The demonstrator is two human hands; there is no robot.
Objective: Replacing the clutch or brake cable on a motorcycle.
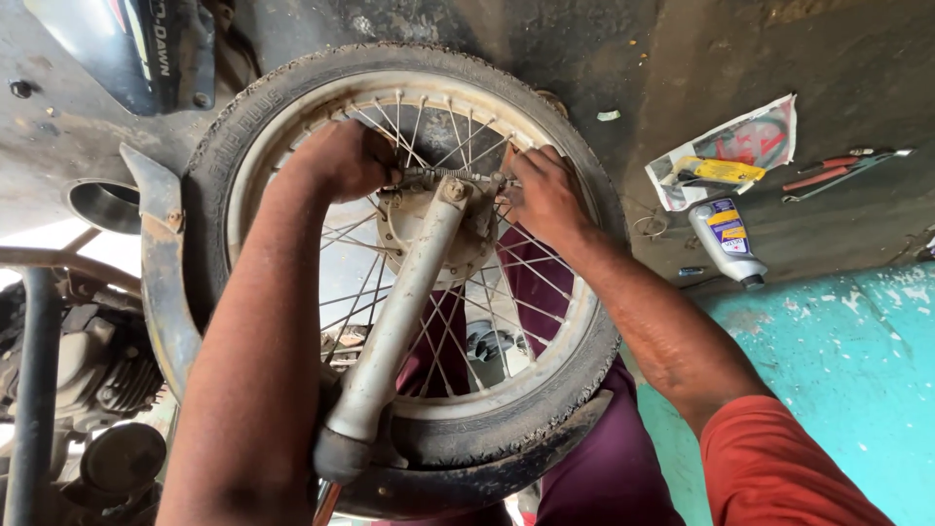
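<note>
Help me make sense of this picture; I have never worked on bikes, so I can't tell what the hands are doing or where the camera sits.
The camera sits on the person's head and looks down at their own two bare hands. Both reach into a spoked motorcycle wheel with a dusty tyre, held in a metal fork leg. The left hand and the right hand grip opposite ends of a threaded axle rod at the hub. On the dark floor to the right lie a small oil bottle, an opened paper packet and red-handled pliers. The engine shows at left.

floor (740, 39): dark, stained | on it: bottle (726, 239), packet (726, 151), pliers (828, 170)
</note>
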